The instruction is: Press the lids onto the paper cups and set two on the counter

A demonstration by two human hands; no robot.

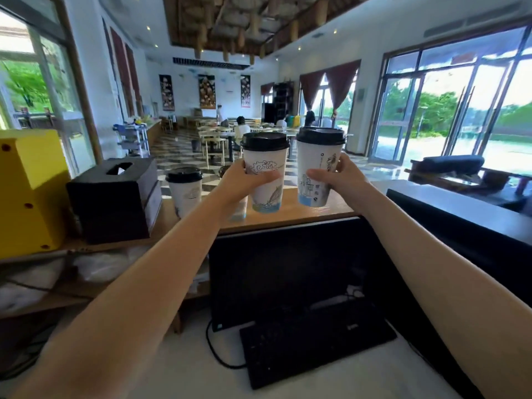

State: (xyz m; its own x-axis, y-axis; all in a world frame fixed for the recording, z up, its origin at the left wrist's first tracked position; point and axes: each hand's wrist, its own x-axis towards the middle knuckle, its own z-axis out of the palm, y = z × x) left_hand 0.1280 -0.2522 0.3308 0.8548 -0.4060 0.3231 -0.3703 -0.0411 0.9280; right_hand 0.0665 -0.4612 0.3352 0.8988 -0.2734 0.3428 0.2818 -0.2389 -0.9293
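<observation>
Lids (pixel 264 141) look seated, so you're on the set-down step. Your left grip (pixel 244 182) is wrapped round the left cup (pixel 267 197) and your right grip (pixel 336 180) round the right cup (pixel 316 159). Both are upright, just above the tabletop (pixel 302 216), near a third cup (pixel 185 194) w/ lid on. Next: lower both straight, bases flat, then let go.

The wooden counter (pixel 302 216) bears a lidded cup (pixel 185 191) and black tissue box (pixel 115 197)

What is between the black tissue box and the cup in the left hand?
In the head view, a lidded paper cup stands on the counter there, and a second cup peeks from behind the left hand.
</observation>
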